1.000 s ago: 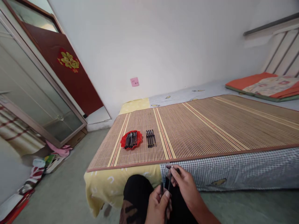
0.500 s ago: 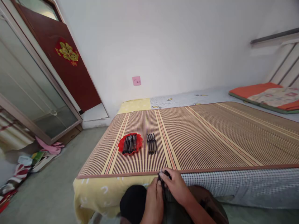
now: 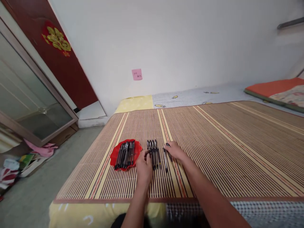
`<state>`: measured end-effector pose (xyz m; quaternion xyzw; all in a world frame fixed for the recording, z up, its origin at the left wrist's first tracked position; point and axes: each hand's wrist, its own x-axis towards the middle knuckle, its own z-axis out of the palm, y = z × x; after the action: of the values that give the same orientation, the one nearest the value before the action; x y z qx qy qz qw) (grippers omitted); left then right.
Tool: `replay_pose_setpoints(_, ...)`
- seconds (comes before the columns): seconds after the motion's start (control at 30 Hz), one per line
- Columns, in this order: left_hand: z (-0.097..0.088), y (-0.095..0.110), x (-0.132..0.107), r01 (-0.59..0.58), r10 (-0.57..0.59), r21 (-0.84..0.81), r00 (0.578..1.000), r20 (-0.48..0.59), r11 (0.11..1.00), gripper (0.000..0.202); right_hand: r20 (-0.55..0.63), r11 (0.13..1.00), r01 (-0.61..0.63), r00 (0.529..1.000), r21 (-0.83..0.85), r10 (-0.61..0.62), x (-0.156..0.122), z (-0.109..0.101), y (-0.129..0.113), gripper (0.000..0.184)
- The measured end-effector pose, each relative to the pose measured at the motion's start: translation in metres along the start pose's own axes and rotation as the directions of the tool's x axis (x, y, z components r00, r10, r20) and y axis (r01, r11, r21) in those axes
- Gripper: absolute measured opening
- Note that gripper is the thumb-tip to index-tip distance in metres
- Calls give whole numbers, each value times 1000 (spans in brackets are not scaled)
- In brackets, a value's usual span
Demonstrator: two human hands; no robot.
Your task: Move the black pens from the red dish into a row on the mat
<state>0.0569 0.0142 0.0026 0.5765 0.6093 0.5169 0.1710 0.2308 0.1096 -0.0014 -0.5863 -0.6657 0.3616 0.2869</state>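
Note:
My right hand (image 3: pixel 175 150) is closed at the upper end of a dark pen (image 3: pixel 165 160), which lies on or just above the striped mat, its tip pointing towards me. Another dark, slim piece shows under the same fingers; its kind is unclear. To the left, my left hand (image 3: pixel 144 167) has its fingers curled beside a row of several black pens (image 3: pixel 153 144). A dark bit shows at its fingertips, but I cannot tell what it is. Close by that hand sits a red scalloped dish (image 3: pixel 113 157) with several black pens (image 3: pixel 125 154) in it.
Under everything lies a striped mat (image 3: pixel 209 142) on a bed, its brown front edge (image 3: pixel 118 200) nearest me. A folded orange quilt (image 3: pixel 270 86) rests at the far right. A pink note (image 3: pixel 136 74) is stuck on the wall.
Both hands have moved forward from my lap, over the mat, to either side of the pen row. A pen now lies under my right hand. The view has shifted too.

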Motion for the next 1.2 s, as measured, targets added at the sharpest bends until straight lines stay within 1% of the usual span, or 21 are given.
replay_pose_setpoints(0.07,7,-6,2,-92,90,33,994,58,995,23,-13,999,-7,1000,-39,6,11,10,4,24)
replay_pose_setpoints(0.1,10,-8,2,-145,140,44,985,102,988,25,-22,998,-6,1000,-59,5,14,15,5,23)
replay_pose_setpoints(0.17,15,-12,0,-251,235,58,950,206,966,32,-32,995,3,999,-95,-6,18,22,6,22)
replay_pose_setpoints(0.23,18,-14,-4,-342,302,85,903,307,936,37,-34,992,17,999,-122,-22,17,28,6,22)
replay_pose_setpoints(0.3,20,-15,-7,-404,329,133,863,383,905,40,-40,989,30,999,-141,-36,15,32,6,21)
replay_pose_setpoints(0.33,21,-15,-9,-424,330,160,850,411,892,40,-48,988,35,998,-149,-43,13,34,5,19)
replay_pose_setpoints(0.4,22,-14,-12,-439,317,203,837,446,875,39,-67,986,41,996,-161,-52,9,34,5,14)
replay_pose_setpoints(0.47,22,-12,-14,-438,299,228,834,463,870,37,-83,986,40,995,-161,-54,5,32,5,13)
replay_pose_setpoints(0.57,22,-8,-18,-431,274,264,838,472,863,32,-83,990,20,996,-141,-32,-2,28,4,17)
replay_pose_setpoints(0.6,22,-6,-19,-431,269,275,838,475,859,31,-65,994,-2,998,-107,-5,-5,26,3,17)
replay_pose_setpoints(0.67,23,-4,-22,-439,266,285,832,487,852,34,-4,997,-72,997,17,72,-10,24,2,17)
replay_pose_setpoints(0.73,23,-3,-26,-452,270,288,822,501,844,40,51,978,-144,989,153,137,-14,22,2,17)
replay_pose_setpoints(0.77,24,-2,-28,-458,270,293,819,506,840,41,61,967,-162,986,194,153,-16,21,3,16)
replay_pose_setpoints(0.9,22,-3,-32,-468,258,327,815,519,821,39,38,967,-146,989,208,142,-22,20,7,16)
replay_pose_setpoints(0.97,22,-4,-32,-473,265,331,816,514,816,39,47,966,-141,990,219,134,-24,20,7,16)
replay_pose_setpoints(1.1,22,-7,-33,-468,285,331,834,472,820,39,96,952,-179,983,249,160,-26,20,3,14)
replay_pose_setpoints(1.2,22,-7,-35,-455,281,337,845,455,824,36,112,943,-195,979,271,170,-26,21,2,12)
